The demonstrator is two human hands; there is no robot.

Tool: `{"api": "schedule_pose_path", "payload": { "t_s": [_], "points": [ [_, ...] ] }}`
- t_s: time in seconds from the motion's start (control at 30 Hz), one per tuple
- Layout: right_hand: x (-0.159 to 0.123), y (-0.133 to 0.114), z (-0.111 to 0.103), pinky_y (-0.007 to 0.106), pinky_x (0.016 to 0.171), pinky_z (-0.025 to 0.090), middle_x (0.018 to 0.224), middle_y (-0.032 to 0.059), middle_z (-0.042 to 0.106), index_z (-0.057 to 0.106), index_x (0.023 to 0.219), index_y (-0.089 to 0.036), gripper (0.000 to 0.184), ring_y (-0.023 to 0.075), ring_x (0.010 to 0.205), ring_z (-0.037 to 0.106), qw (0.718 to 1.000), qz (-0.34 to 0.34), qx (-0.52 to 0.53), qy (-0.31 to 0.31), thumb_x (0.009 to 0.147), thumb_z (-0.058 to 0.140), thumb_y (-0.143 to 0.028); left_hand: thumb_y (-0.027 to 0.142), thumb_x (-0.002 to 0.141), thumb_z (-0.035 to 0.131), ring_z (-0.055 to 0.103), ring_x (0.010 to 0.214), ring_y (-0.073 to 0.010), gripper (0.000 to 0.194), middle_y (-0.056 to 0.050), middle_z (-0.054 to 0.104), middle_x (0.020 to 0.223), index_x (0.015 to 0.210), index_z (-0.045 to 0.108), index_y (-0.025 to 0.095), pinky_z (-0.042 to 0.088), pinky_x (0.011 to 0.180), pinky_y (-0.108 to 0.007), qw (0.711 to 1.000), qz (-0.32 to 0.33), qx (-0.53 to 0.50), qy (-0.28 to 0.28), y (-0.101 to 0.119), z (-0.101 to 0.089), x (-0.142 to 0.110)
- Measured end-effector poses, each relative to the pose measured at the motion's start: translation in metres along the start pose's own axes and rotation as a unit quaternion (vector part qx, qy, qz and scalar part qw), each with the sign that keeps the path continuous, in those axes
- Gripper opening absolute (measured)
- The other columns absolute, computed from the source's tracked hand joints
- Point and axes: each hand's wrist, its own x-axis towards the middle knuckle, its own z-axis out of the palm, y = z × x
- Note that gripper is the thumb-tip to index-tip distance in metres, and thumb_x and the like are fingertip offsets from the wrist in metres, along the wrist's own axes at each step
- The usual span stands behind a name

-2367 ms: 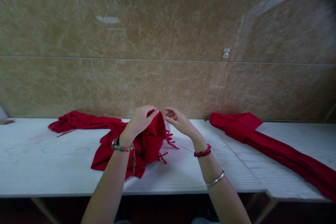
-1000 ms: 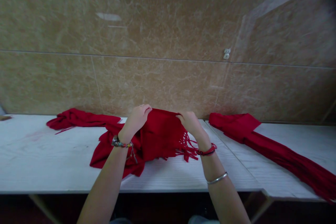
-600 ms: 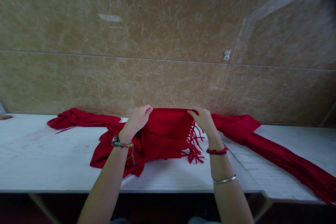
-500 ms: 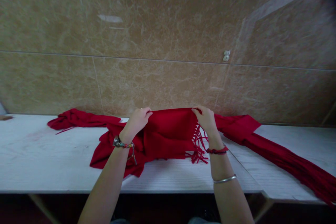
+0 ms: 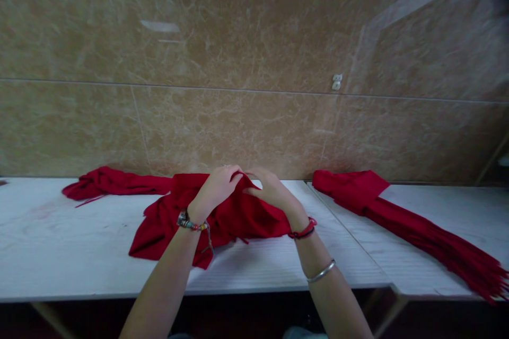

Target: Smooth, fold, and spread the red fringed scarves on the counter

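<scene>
A red fringed scarf (image 5: 254, 220) lies bunched at the middle of the white table, with part of it lifted in a fold. My left hand (image 5: 218, 188), wearing a beaded bracelet, pinches the top of that fold between thumb and fingers. Close beside it, my right hand (image 5: 272, 190) has its thumb and fingers apart, with a gap between them. Its thumb tip lies against the raised cloth; whether the fingertips touch the scarf I cannot tell. Most of the fringe is hidden behind my right hand and wrist.
Another red scarf (image 5: 397, 217), folded long with a fringed end, lies slantwise on the right. More rumpled red cloth (image 5: 115, 183) lies at the back left. The white table (image 5: 79, 249) meets a brown marbled wall (image 5: 238, 53); a small white fixture (image 5: 336, 82) is on the wall.
The scarf edge was stretched between both hands half a second ago. My right hand has let go of its end and moved left beside my left hand; the cloth now sags in folds.
</scene>
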Motion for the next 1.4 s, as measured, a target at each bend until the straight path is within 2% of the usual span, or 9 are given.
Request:
{"api": "schedule_pose_path", "payload": {
  "t_s": [0.1, 0.27, 0.43, 0.6, 0.7, 0.9, 1.03, 1.27, 1.4],
  "points": [
    [0.007, -0.013, 0.009, 0.031, 0.076, 0.047, 0.089, 0.0091, 0.067, 0.064, 0.09, -0.015, 0.016, 0.0199, 0.084, 0.062, 0.999, 0.05, -0.003, 0.001, 0.077, 0.056, -0.016, 0.018, 0.086, 0.043, 0.061, 0.079, -0.0178, 0.019, -0.005, 0.067, 0.086, 0.085, 0.063, 0.016, 0.044, 0.075, -0.028, 1.0, 0.0, 0.003, -0.002, 0.003, -0.002, -0.001],
    [0.009, -0.012, -0.001, 0.027, 0.074, 0.046, 0.084, 0.0034, 0.071, 0.068, 0.08, -0.021, 0.021, 0.0168, 0.079, 0.063, 0.992, 0.105, 0.034, 0.059, 0.077, 0.05, -0.011, 0.02, 0.085, 0.045, 0.061, 0.078, -0.0179, 0.018, -0.005, 0.067, 0.084, 0.084, 0.063, 0.016, 0.044, 0.074, -0.028, 1.0, -0.016, 0.009, 0.006, -0.007, -0.008, -0.005],
    [0.003, 0.004, -0.025, 0.027, 0.068, 0.046, 0.076, 0.002, 0.07, 0.068, 0.074, -0.021, 0.014, 0.0168, 0.072, 0.063, 0.977, 0.162, 0.03, 0.133, 0.075, 0.054, -0.021, 0.022, 0.085, 0.047, 0.061, 0.075, -0.0172, 0.018, -0.005, 0.067, 0.081, 0.081, 0.064, 0.016, 0.043, 0.072, -0.026, 0.999, -0.03, 0.001, -0.013, -0.013, -0.016, -0.007],
    [-0.009, 0.031, -0.038, 0.032, 0.069, 0.047, 0.075, 0.0062, 0.069, 0.068, 0.077, -0.018, 0.018, 0.0192, 0.07, 0.062, 0.939, 0.236, -0.039, 0.248, 0.076, 0.051, -0.026, 0.025, 0.085, 0.046, 0.06, 0.074, -0.0179, 0.02, -0.005, 0.066, 0.08, 0.08, 0.063, 0.016, 0.043, 0.07, -0.027, 0.999, -0.045, 0.022, -0.004, -0.014, -0.021, -0.007],
    [-0.012, 0.03, -0.036, 0.033, 0.073, 0.047, 0.084, 0.01, 0.068, 0.067, 0.084, -0.016, 0.019, 0.0209, 0.077, 0.062, 0.963, 0.19, -0.036, 0.187, 0.077, 0.052, -0.026, 0.024, 0.085, 0.045, 0.059, 0.075, -0.0176, 0.02, -0.005, 0.066, 0.081, 0.079, 0.063, 0.016, 0.043, 0.071, -0.028, 0.999, -0.035, 0.025, 0.003, -0.01, -0.02, -0.007],
    [-0.002, -0.012, -0.02, 0.033, 0.088, 0.043, 0.105, 0.0064, 0.064, 0.06, 0.104, -0.021, 0.029, 0.0201, 0.099, 0.057, 0.998, 0.031, 0.037, 0.026, 0.075, 0.06, -0.024, 0.024, 0.086, 0.046, 0.059, 0.077, -0.0174, 0.019, -0.005, 0.064, 0.082, 0.083, 0.063, 0.017, 0.043, 0.074, -0.028, 0.999, 0.014, 0.028, -0.006, 0.001, -0.018, -0.007],
    [0.003, -0.025, -0.012, 0.033, 0.088, 0.043, 0.106, 0.0073, 0.064, 0.059, 0.106, -0.019, 0.028, 0.0174, 0.098, 0.058, 0.996, 0.03, 0.078, -0.012, 0.078, 0.056, -0.023, 0.022, 0.086, 0.046, 0.058, 0.081, -0.0172, 0.018, -0.005, 0.064, 0.085, 0.086, 0.063, 0.016, 0.042, 0.076, -0.028, 0.998, 0.048, 0.025, -0.018, 0.002, -0.02, -0.008],
    [0.002, -0.019, -0.014, 0.03, 0.082, 0.044, 0.092, 0.0047, 0.068, 0.064, 0.091, -0.018, 0.017, 0.0154, 0.087, 0.061, 0.99, 0.058, 0.12, -0.051, 0.079, 0.054, -0.022, 0.018, 0.086, 0.046, 0.057, 0.081, -0.0144, 0.018, -0.003, 0.062, 0.085, 0.087, 0.064, 0.017, 0.042, 0.077, -0.025, 0.996, 0.078, 0.0, -0.049, -0.003, -0.025, -0.011],
    [0.001, -0.014, -0.011, 0.029, 0.082, 0.043, 0.099, 0.0044, 0.066, 0.062, 0.098, -0.018, 0.023, 0.015, 0.091, 0.059, 0.981, 0.054, 0.171, -0.069, 0.077, 0.054, -0.023, 0.016, 0.086, 0.045, 0.056, 0.083, -0.0132, 0.019, -0.003, 0.06, 0.088, 0.088, 0.063, 0.019, 0.041, 0.079, -0.023, 0.993, 0.104, -0.015, -0.056, 0.0, -0.024, -0.011]
  ]
}}
